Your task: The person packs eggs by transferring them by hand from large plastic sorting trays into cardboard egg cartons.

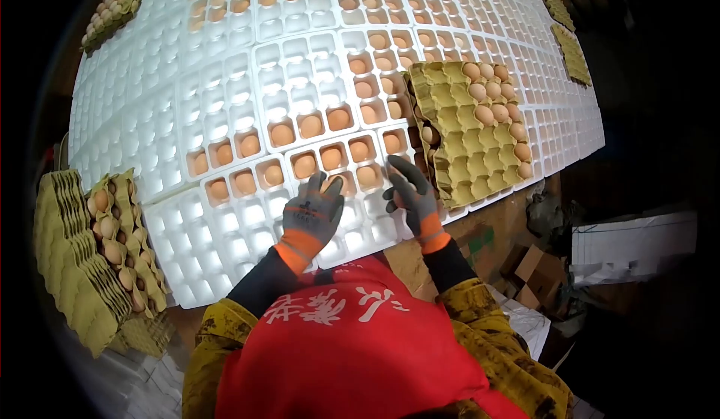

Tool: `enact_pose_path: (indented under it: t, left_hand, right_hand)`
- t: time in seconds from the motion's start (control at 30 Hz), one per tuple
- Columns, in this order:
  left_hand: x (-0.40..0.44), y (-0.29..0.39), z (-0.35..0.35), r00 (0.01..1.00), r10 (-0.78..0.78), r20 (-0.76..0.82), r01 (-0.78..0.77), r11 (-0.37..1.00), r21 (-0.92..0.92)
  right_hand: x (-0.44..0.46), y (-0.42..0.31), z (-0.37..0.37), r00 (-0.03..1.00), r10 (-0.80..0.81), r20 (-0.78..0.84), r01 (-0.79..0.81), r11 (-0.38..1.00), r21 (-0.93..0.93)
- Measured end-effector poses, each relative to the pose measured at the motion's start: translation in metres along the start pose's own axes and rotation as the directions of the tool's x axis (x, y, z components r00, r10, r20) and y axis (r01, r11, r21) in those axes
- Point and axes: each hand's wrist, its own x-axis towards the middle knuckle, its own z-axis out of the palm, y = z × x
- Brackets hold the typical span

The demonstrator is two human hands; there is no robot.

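My left hand (311, 213), in a grey glove with an orange cuff, reaches down into a white foam tray (191, 228). Its fingers are closed around a brown egg (337, 183) at one of the cells, partly hidden by the fingertips. To the right, my right hand (411, 194) wears the same kind of glove. Its fingers are curved and apart, with nothing visible between them, beside a yellowish pulp egg tray (457, 149). That pulp tray lies across the foam trays, with eggs along its right and upper right cells and bare cells at its left.
More foam trays (217, 96) cover the table, many cells holding eggs. Stacked pulp trays (75, 261) with eggs stand at the left edge, and another egg-filled pulp tray (116, 6) at the back left. Cardboard boxes (536, 273) lie below on the right.
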Motion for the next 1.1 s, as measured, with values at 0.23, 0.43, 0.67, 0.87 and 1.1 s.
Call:
enact_pose_path:
  t: [0.23, 0.43, 0.67, 0.87, 1.1]
  left_hand:
    - [-0.014, -0.026, -0.006, 0.94, -0.199, -0.279, 0.019, 0.843, -0.537]
    - [-0.049, -0.051, -0.004, 0.911, -0.127, -0.392, 0.056, 0.981, -0.188]
    - [-0.044, -0.032, 0.012, 0.919, 0.007, -0.394, 0.062, 0.985, 0.162]
    - [-0.039, 0.004, 0.019, 0.998, 0.009, -0.067, 0.016, 0.931, 0.365]
    - [-0.008, 0.034, 0.018, 0.992, -0.123, 0.039, 0.089, 0.87, 0.485]
  right_hand:
    - [-0.008, 0.026, -0.036, 0.72, -0.561, 0.409, 0.556, 0.115, -0.823]
    - [-0.033, 0.028, -0.048, 0.673, -0.574, 0.466, 0.678, 0.227, -0.699]
    - [-0.092, -0.07, -0.166, 0.706, -0.699, 0.114, 0.543, 0.431, -0.721]
    - [-0.058, -0.118, -0.284, 0.763, -0.642, -0.072, 0.225, 0.369, -0.902]
    - [-0.008, -0.104, -0.307, 0.815, -0.558, -0.159, 0.252, 0.587, -0.769]
